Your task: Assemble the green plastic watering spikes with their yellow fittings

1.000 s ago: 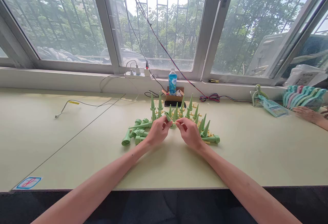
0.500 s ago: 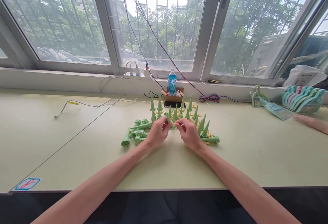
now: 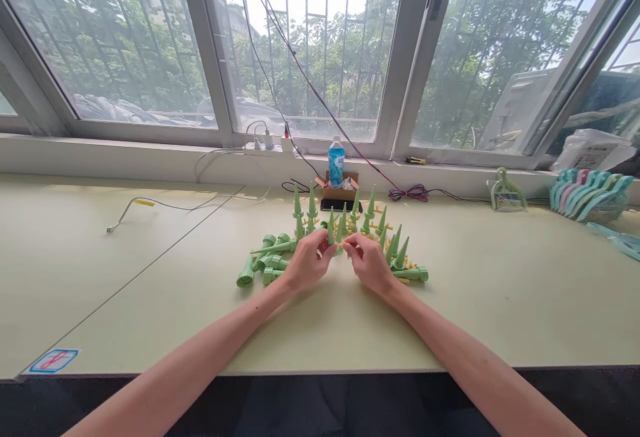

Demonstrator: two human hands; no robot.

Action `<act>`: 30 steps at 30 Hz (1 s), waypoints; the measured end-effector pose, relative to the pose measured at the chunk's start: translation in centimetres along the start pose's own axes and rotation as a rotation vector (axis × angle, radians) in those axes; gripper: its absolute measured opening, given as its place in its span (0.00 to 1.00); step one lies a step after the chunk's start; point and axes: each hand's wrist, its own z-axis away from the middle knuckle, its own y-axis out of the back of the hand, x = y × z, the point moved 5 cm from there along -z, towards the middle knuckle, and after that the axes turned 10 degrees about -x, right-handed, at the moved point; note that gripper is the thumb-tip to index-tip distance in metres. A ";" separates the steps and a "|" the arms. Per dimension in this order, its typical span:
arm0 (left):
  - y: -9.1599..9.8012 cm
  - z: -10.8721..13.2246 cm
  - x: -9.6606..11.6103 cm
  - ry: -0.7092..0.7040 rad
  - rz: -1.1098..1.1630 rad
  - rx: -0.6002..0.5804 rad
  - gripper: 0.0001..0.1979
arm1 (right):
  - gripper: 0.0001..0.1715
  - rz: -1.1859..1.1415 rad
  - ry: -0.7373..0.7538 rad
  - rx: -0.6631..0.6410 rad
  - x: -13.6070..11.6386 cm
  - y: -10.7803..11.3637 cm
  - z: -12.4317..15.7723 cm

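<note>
My left hand (image 3: 312,258) is closed on a green plant watering spike (image 3: 331,229), its cone pointing up. Close beside it, my right hand (image 3: 367,260) has its fingertips pinched at a small yellow valve piece (image 3: 341,245), at the spike's lower end. The fingers partly hide where the two parts meet. Several green spikes stand upright behind my hands, such as a tall one (image 3: 371,203). Other green spikes (image 3: 245,271) lie in a pile to the left of my left hand. Yellow pieces (image 3: 411,264) lie scattered among the spikes on the right.
The pale table (image 3: 200,317) runs below the windows. At the back are a phone (image 3: 341,205), a small cardboard box (image 3: 339,193), a blue bottle (image 3: 336,162) and coiled cable (image 3: 409,191). Small dustpans (image 3: 590,195) stand at the right, with a light-blue item (image 3: 617,242) near the edge.
The spike in my left hand has turned from tilted to nearly upright. Another person's hand at the right has left the view, and the light-blue item has moved to the right edge.
</note>
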 end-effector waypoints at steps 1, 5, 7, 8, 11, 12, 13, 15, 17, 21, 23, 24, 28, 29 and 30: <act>0.0 0.0 0.1 -0.004 0.002 -0.007 0.07 | 0.11 -0.004 -0.003 -0.003 0.0 0.0 0.0; 0.0 0.1 0.3 -0.006 0.002 -0.017 0.07 | 0.12 -0.017 -0.013 -0.015 0.1 0.0 0.1; 0.1 0.1 0.3 -0.011 -0.001 -0.016 0.08 | 0.12 -0.021 -0.015 -0.020 0.1 0.0 0.1; 0.1 0.1 0.4 -0.016 -0.003 -0.016 0.08 | 0.12 -0.022 -0.016 -0.022 0.2 0.0 0.0; 0.1 0.1 0.4 -0.027 0.002 -0.011 0.08 | 0.12 -0.018 -0.018 -0.026 0.3 -0.1 0.0; 0.1 0.1 0.4 -0.031 0.009 -0.011 0.08 | 0.12 -0.015 -0.017 -0.027 0.3 -0.1 0.0; 0.1 0.1 0.5 -0.036 0.016 -0.013 0.08 | 0.12 -0.012 -0.014 -0.028 0.3 -0.1 0.0; 0.1 0.1 0.6 -0.048 0.020 -0.023 0.07 | 0.13 -0.005 -0.009 -0.030 0.2 -0.1 0.0; 0.0 0.2 0.7 -0.055 0.014 -0.035 0.04 | 0.14 0.009 -0.005 -0.031 0.2 -0.1 0.0; -0.1 0.2 0.9 -0.055 0.014 -0.051 0.02 | 0.18 0.062 0.009 -0.022 -0.1 0.0 0.0; -0.2 0.2 0.9 -0.059 0.019 -0.057 0.02 | 0.21 0.083 0.017 -0.016 -0.2 0.0 0.0; -0.3 0.3 1.0 -0.060 0.020 -0.059 0.02 | 0.22 0.087 0.020 -0.015 -0.2 0.0 0.0; -0.4 0.4 1.0 -0.055 0.026 -0.061 0.02 | 0.24 0.083 0.011 -0.025 0.0 0.0 -0.1; -0.4 0.4 1.1 -0.055 0.032 -0.061 0.02 | 0.25 0.080 0.008 -0.029 0.0 0.0 -0.1; -0.3 0.4 1.1 -0.055 0.038 -0.061 0.01 | 0.25 0.077 0.005 -0.031 0.0 -0.1 -0.1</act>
